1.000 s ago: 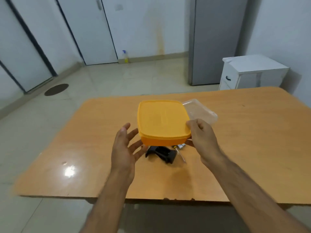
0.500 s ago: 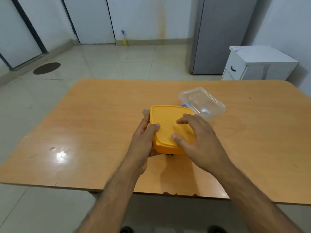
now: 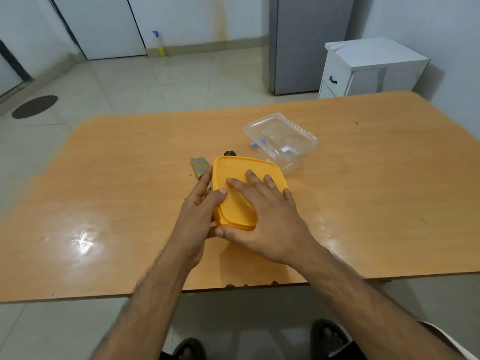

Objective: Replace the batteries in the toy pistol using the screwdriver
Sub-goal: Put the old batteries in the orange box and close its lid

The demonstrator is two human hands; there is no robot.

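An orange box with rounded corners and a fitted lid sits near the middle of the wooden desk. Its lid is plain, matte and one colour, with a raised rim running round the edge. The right hand lies flat on top of the lid, its fingers straight and spread, the thumb reaching round the near edge. The left hand holds the box's left side: the thumb rests on the lid's rim and the fingers run along the side wall.

Of the toy pistol only a small dark tip shows, peeking out just behind the far edge of the box; the rest is hidden. A small grey and yellow packet lies on the desk just left of the box, partly behind the left fingers; what it holds cannot be told. A clear plastic container stands just beyond the box's far right corner.
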